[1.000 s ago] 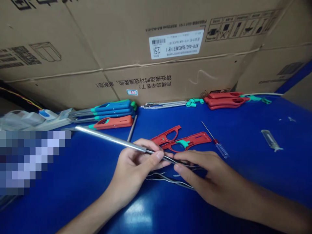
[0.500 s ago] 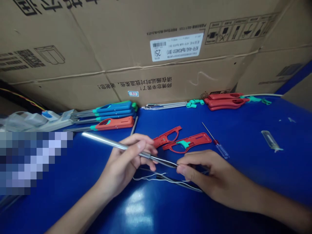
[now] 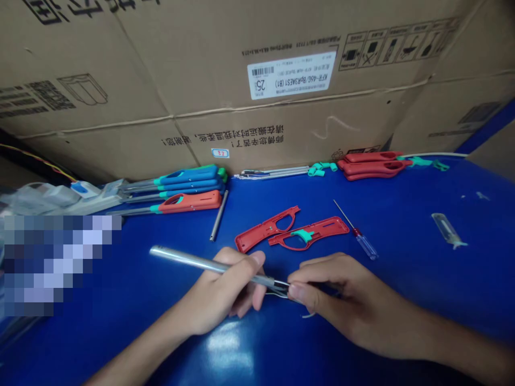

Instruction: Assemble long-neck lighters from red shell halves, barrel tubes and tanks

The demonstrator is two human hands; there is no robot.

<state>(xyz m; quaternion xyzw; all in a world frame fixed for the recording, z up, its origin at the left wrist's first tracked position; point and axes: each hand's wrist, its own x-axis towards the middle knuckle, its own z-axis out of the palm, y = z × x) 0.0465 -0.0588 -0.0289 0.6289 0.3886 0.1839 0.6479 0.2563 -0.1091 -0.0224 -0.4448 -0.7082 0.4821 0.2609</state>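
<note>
A silver metal tube (image 3: 181, 258) lies slantwise in my left hand (image 3: 225, 292), whose fingers are closed around it. Thin wires (image 3: 280, 288), white and black, come out of the tube's right end. My right hand (image 3: 341, 300) pinches them close to that end; a loose white wire hangs below its fingertips. Beyond the hands lie two red lighter handle halves, a left one (image 3: 257, 229) and a right one (image 3: 332, 229) with a green trigger (image 3: 302, 236) in it. Part of the wiring is hidden behind my right fingers.
A second metal tube (image 3: 219, 217) and a screwdriver (image 3: 364, 244) lie on the blue table. Assembled lighters (image 3: 189, 201) are stacked at left, beside a power strip (image 3: 96, 197). Red handles (image 3: 372, 165) and green pieces (image 3: 322, 169) lie against the cardboard box (image 3: 201, 64).
My left hand and the tube have moved right and down, toward my right hand. Less wire shows between the tube's end and my right fingertips. The left handle half is now fully uncovered.
</note>
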